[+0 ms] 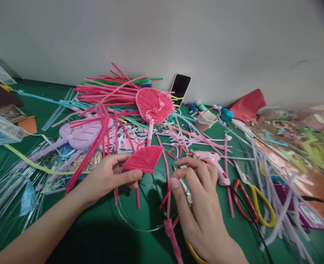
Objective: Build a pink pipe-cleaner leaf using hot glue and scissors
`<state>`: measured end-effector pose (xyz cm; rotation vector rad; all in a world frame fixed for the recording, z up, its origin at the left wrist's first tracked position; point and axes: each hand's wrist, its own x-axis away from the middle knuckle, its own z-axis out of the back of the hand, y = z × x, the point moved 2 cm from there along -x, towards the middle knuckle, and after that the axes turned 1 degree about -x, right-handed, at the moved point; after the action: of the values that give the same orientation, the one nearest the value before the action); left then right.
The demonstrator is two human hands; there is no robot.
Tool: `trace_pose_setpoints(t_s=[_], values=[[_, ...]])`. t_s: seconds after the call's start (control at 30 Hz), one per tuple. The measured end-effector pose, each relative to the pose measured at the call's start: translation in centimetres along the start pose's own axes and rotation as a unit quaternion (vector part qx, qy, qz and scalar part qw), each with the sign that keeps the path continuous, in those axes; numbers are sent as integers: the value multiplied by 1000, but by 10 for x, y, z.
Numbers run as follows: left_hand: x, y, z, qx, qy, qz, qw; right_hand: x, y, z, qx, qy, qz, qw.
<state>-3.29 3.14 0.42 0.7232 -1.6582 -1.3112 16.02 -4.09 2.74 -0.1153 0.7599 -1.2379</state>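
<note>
My left hand (120, 172) pinches a pink-red fan-shaped piece (144, 158) of fuzzy pipe cleaners between thumb and fingers. To its right, my right hand (199, 190) is curled, thumb tip close to the bent index finger; anything between the fingertips is too small to make out. Through the gap in that hand shows part of a metal tool (187, 192), and a yellow handle (192, 252) emerges below the palm. A pink wrapped stem (173, 238) lies between the hands. Just beyond the fan piece is a round pink pipe-cleaner fan (155, 106) with small flowers.
A pink glue gun (213, 161) and red-and-yellow-handled scissors (254, 203) lie at right. Behind are a pink pipe-cleaner bundle (104, 90), a phone (181, 86) against the wall and a small basket (207, 118). A lilac fan (82, 132) sits at left among tinsel strands.
</note>
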Motion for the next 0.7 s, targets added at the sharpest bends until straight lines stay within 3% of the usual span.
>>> trace_pose_setpoints(t_s=[0.27,0.43,0.5,0.57,0.63,0.7], values=[[1,-1,0,-18,6,-1,1000,7,12,11,33,54,-9,998],[0,-1,0,-19,7,-2,1000,5,59,31,138,118,-77,980],[0,-1,0,-20,9,1,1000,5,88,34,228,84,-132,961],[0,0,-1,-19,9,-3,1000,5,117,31,315,-17,-193,929],[0,1,-1,-22,10,-6,1000,5,136,25,354,-103,-225,902],[0,1,-1,-26,22,-5,999,5,146,18,364,-140,-241,889]])
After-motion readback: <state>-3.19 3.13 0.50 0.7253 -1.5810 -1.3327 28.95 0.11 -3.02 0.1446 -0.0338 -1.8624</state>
